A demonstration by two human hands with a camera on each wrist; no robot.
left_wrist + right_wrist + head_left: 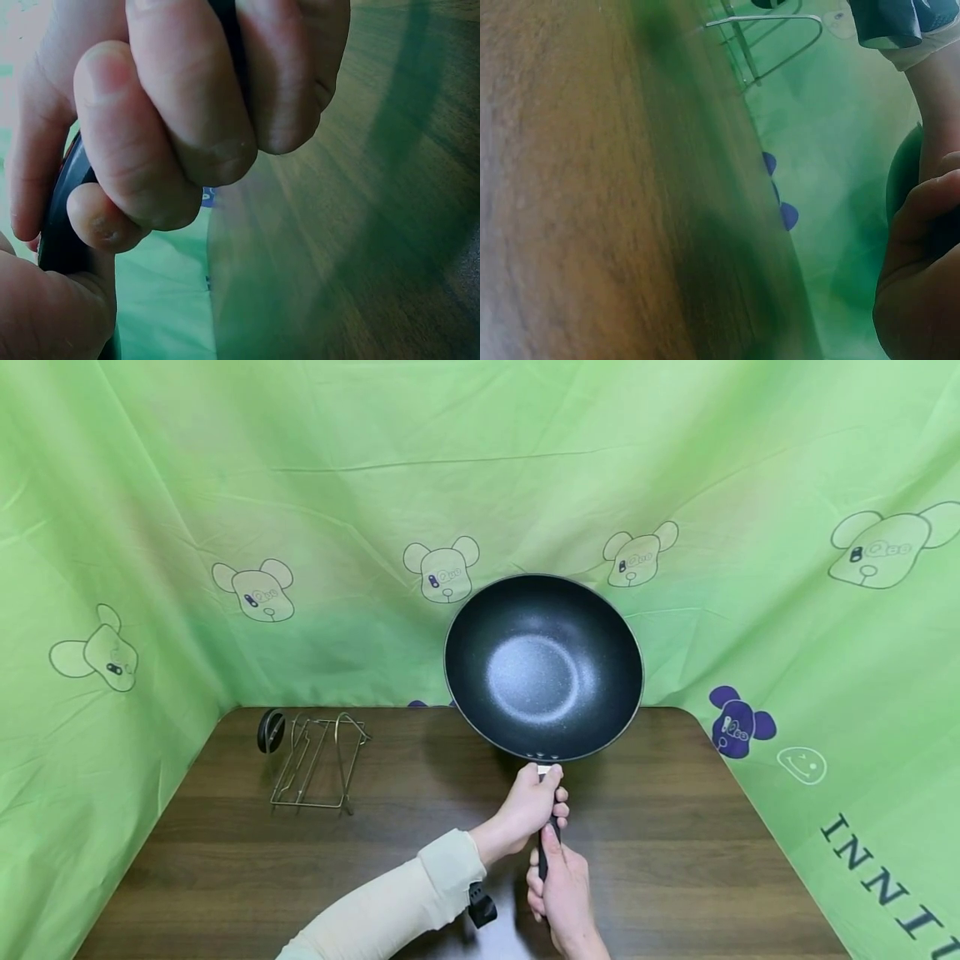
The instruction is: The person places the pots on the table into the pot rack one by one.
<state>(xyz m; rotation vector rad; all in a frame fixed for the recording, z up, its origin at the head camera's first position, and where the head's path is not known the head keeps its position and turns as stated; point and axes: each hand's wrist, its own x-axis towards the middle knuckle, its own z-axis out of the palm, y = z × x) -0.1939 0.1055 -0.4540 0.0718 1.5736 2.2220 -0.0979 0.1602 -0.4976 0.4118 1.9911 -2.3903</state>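
Observation:
A black wok [543, 668] is lifted over the far part of the table, its speckled inside facing me. My left hand [528, 802] grips the handle close to the wok's rim, thumb along the top. Lower down, my right hand [564, 889] holds the same black handle [546, 860], thumb pointing up toward the left hand. In the left wrist view, curled fingers [195, 97] wrap the handle, with part of the other hand at the lower left. The right wrist view catches the right hand [919, 277] at its edge, with the wok's side [905, 176] partly hidden behind.
On the left of the brown wooden table [225, 860] stands a metal wire rack [318, 764], with a round black piece [271, 731] at its far left side. A green printed curtain [337, 485] hangs behind and along both sides.

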